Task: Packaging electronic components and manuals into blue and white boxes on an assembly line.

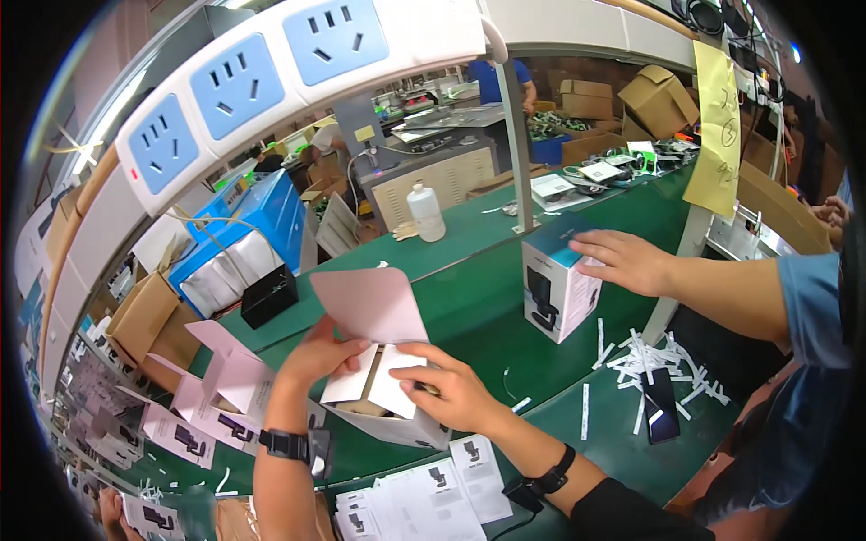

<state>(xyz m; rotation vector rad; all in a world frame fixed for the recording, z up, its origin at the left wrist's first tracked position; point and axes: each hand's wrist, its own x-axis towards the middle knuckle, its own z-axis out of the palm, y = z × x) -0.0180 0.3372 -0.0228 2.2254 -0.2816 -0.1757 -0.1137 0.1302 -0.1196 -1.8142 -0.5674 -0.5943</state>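
Observation:
In front of me stands a white cardboard box [383,424] with its pink-toned lid [374,302] raised and its two top flaps folded inward, a narrow gap between them. My left hand [320,361] grips the box's left rear corner, thumb on the left flap, other fingers partly hidden by the lid. Over the right flap, my right hand [446,388] rests with bent fingers. A small dark thing shows at its fingertips, too small to name. Below the box lie printed leaflets [419,500] with microphone pictures.
Another person's hand [631,261] rests on a closed microphone box [555,284] at right. Paper strips [649,361] and a dark phone [660,406] lie near it. Opened boxes [216,397] line the left. A plastic bottle [425,214] stands behind; a power strip [298,68] hangs overhead.

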